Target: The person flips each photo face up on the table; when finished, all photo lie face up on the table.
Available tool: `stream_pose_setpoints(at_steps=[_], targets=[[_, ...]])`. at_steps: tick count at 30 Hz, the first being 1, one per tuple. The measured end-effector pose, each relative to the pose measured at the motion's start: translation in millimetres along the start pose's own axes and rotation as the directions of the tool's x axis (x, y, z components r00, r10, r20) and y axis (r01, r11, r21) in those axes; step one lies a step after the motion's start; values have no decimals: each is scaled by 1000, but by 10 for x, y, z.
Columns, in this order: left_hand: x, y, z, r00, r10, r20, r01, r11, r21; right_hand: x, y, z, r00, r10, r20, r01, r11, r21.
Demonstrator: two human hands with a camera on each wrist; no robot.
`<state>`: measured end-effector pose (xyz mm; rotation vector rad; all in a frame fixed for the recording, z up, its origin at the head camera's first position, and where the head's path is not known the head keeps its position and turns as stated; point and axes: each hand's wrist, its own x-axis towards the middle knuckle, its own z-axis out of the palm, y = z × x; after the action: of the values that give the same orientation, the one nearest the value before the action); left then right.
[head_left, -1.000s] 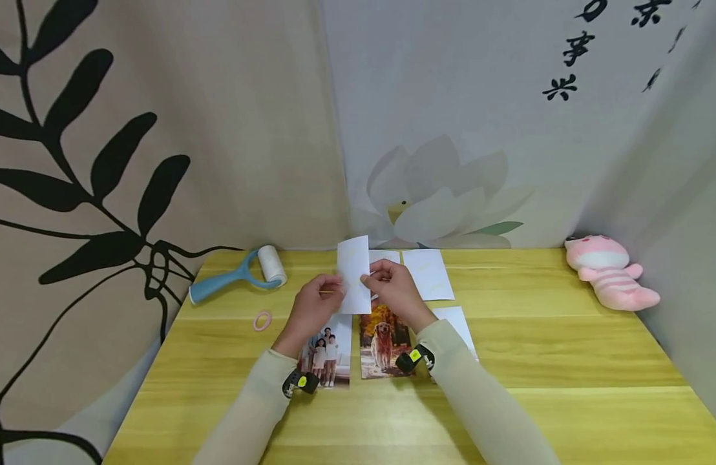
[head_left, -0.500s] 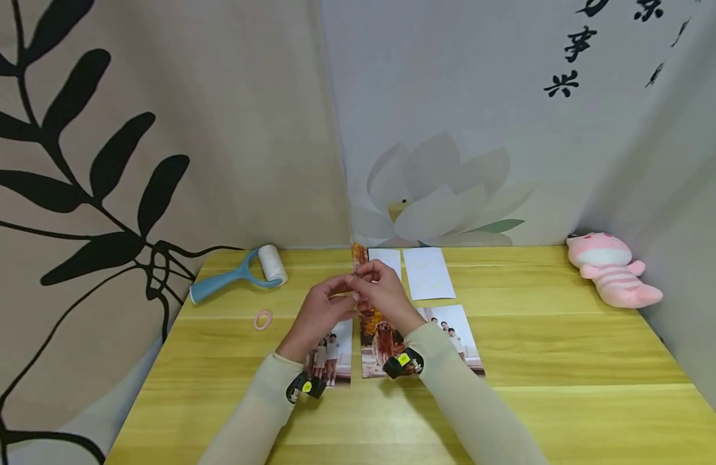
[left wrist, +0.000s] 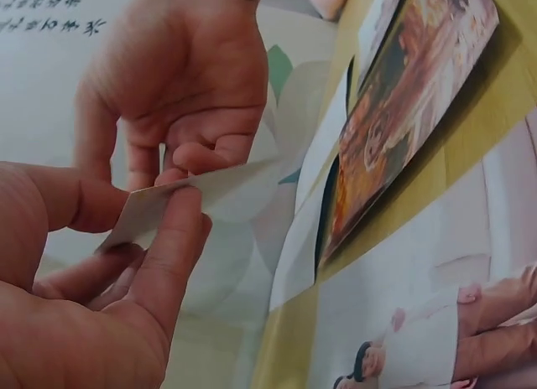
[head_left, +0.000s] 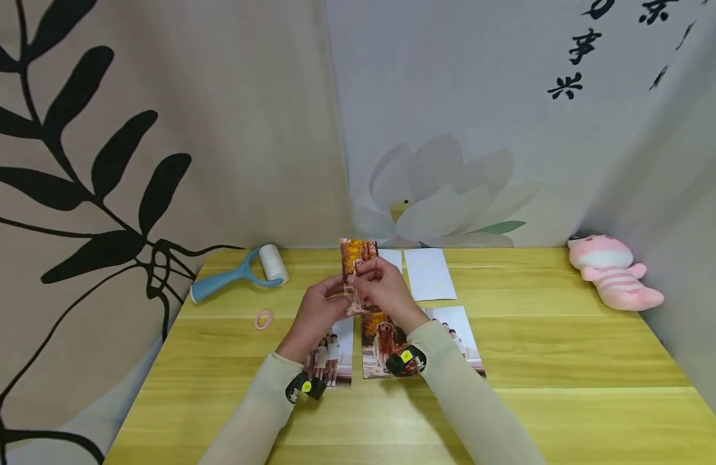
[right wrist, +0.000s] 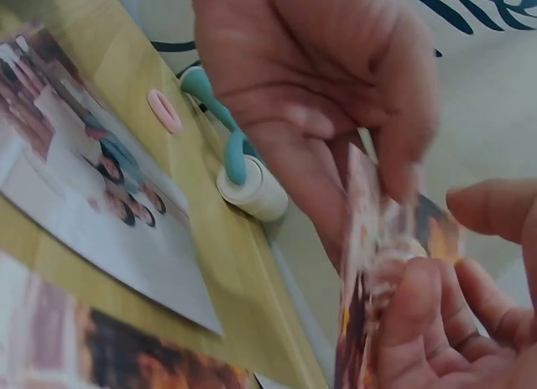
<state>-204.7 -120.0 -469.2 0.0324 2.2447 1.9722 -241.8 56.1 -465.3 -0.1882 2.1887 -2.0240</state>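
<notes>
Both hands hold up a photo of a dog among orange leaves (head_left: pixel 349 252), its picture side facing the head camera. The left hand (head_left: pixel 318 315) pinches its left side between thumb and fingers, as the left wrist view shows. The right hand (head_left: pixel 389 292) lies across its right part, fingers curled and fingertips at the card. On the table below lie a family photo (head_left: pixel 337 361), another dog photo (head_left: pixel 382 342) and a second family photo (head_left: pixel 458 328), partly hidden by hands and wrists. Two cards lie white side up behind them, a whole one (head_left: pixel 430 274) and a partly covered one (head_left: pixel 391 258).
A blue-handled lint roller (head_left: pixel 236 276) lies at the table's back left, with a pink ring (head_left: pixel 263 319) in front of it. A pink striped plush toy (head_left: pixel 615 271) sits at the back right. Printed curtains (head_left: pixel 451 129) hang behind the wooden table (head_left: pixel 567 361).
The held photo has turned from its white back to its picture side. Both hands have drawn closer together. The right family photo, earlier showing white behind the right arm, now shows its people.
</notes>
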Motion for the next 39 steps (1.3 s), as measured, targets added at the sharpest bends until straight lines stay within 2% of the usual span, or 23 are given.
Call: stream_pose_setpoints(at_steps=[8,14,17,23,34,39], targets=[[7,-34,-64,1000,-25,11,26,994,-104,39,59,-187,989,23,-144,-30,999,-43],[59,-93,-114,999,-33,-21,29,986,-165,59,173,-247,983,35,-180,-56,992,-112],[104,-147,-166,997,-43,-58,31,982,-186,82,217,-232,986,22,-167,-46,989,-138],[172,-237,-295,994,-78,-83,56,969,-242,105,269,-165,994,31,-109,-44,991,-126],[227,-334,-463,979,-105,-177,63,972,-227,98,306,11,1000,23,16,-20,987,-162],[230,-365,-511,974,-106,-200,73,984,-165,107,327,68,998,40,38,-33,988,-154]])
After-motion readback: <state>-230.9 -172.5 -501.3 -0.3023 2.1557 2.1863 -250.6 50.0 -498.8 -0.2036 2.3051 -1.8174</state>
